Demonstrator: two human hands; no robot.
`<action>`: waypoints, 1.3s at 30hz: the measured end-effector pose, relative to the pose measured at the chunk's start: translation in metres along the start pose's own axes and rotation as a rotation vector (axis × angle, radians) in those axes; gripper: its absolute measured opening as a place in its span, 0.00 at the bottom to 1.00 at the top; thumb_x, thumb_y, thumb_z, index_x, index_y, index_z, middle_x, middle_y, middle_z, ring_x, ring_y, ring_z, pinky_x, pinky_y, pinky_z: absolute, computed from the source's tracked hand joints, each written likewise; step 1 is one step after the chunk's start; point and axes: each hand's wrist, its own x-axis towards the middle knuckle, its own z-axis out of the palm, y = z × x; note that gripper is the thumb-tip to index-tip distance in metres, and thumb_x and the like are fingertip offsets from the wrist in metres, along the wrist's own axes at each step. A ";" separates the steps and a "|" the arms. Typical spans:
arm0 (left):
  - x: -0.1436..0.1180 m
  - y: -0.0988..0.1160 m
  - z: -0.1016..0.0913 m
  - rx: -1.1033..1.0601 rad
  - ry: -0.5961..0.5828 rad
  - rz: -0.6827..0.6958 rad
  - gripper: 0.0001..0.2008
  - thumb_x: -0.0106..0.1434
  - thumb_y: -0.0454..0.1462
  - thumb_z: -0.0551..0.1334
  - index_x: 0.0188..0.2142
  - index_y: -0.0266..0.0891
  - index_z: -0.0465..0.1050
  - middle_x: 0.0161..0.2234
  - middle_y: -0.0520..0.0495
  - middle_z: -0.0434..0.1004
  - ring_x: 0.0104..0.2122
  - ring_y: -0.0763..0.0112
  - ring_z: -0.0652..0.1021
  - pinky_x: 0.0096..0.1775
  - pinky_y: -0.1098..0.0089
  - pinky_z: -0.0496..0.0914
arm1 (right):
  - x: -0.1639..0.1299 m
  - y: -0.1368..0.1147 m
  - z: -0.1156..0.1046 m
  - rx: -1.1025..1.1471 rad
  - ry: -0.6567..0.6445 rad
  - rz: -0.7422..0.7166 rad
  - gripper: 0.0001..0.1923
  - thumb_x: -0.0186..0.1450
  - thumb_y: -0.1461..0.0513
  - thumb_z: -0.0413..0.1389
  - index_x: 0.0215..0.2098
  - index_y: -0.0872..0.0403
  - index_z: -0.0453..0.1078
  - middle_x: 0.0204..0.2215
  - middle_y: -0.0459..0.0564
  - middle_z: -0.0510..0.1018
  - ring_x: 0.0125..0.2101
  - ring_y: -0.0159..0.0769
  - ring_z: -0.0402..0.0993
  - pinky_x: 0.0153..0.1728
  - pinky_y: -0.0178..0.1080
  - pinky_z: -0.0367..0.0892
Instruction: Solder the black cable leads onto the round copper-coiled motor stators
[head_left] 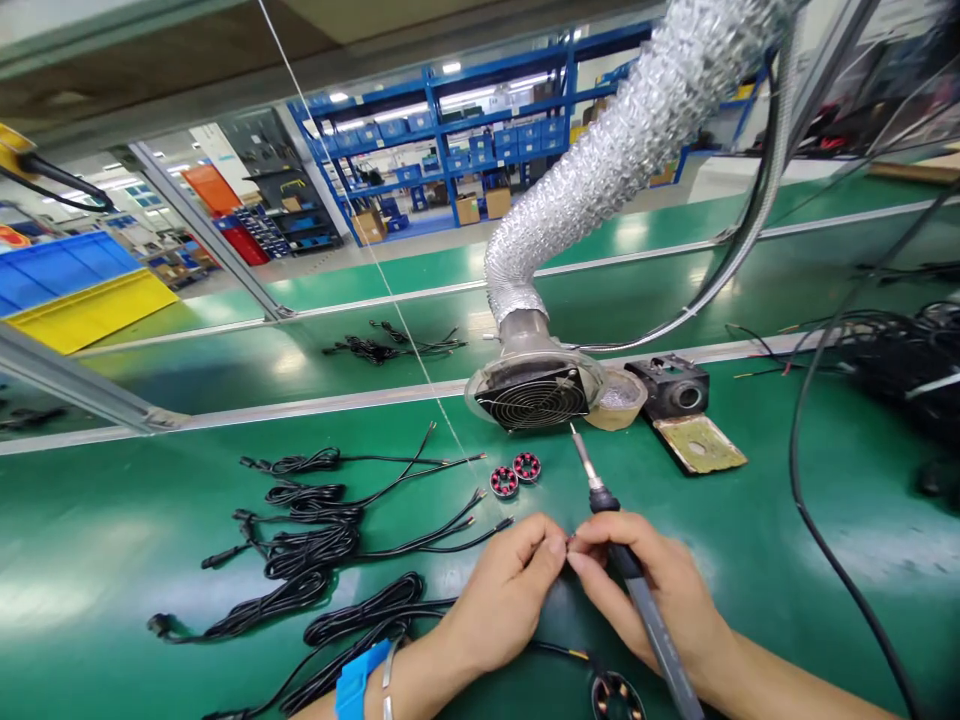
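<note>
My right hand (667, 590) holds a soldering iron (656, 630) across its fingers, the tip pointing forward and away from me. Its thumb and index finger also pinch together close to the fingertips of my left hand (510, 585). Whatever tiny piece lies between the fingertips is mostly hidden. Beyond the hands lie two small round coil parts with red windings, one (504, 482) left of the other (528, 467). A third coil part (616, 697), with copper-coloured windings, sits below the right hand. Near it ends a black cable (551, 649) with a yellowish wire tip.
Bundled black cables (311, 545) lie to the left on the green bench (757, 580). At the back stand a fume extractor fan (534, 400) on a foil duct (592, 170), a tape roll (619, 395) and a dark box (675, 388) with a yellow sponge (701, 445). A black cord (799, 470) crosses the right side.
</note>
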 end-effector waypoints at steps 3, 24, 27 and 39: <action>0.000 -0.003 0.002 -0.067 0.065 0.019 0.19 0.70 0.50 0.52 0.32 0.38 0.62 0.26 0.56 0.57 0.27 0.75 0.59 0.31 0.73 0.56 | -0.001 -0.001 0.002 -0.006 0.021 0.029 0.11 0.65 0.66 0.56 0.44 0.48 0.64 0.31 0.43 0.77 0.27 0.29 0.75 0.31 0.31 0.72; -0.005 -0.008 0.005 -0.098 0.054 -0.054 0.19 0.71 0.51 0.49 0.30 0.40 0.57 0.26 0.56 0.54 0.27 0.75 0.57 0.29 0.72 0.55 | -0.001 -0.003 -0.005 -0.011 -0.045 -0.096 0.17 0.63 0.69 0.57 0.48 0.50 0.63 0.34 0.47 0.75 0.32 0.34 0.73 0.35 0.37 0.72; -0.006 -0.001 0.000 0.038 0.018 -0.028 0.19 0.72 0.50 0.48 0.31 0.40 0.58 0.28 0.55 0.58 0.30 0.74 0.60 0.32 0.72 0.57 | 0.000 -0.001 -0.007 0.043 -0.096 -0.080 0.16 0.64 0.70 0.55 0.48 0.49 0.63 0.33 0.45 0.75 0.31 0.31 0.73 0.34 0.34 0.71; -0.009 0.016 -0.017 0.252 -0.177 -0.044 0.15 0.71 0.46 0.50 0.32 0.40 0.60 0.28 0.55 0.59 0.30 0.74 0.61 0.31 0.73 0.57 | -0.004 0.004 -0.009 0.067 -0.111 -0.046 0.16 0.62 0.70 0.57 0.46 0.49 0.64 0.32 0.45 0.77 0.30 0.34 0.75 0.33 0.36 0.71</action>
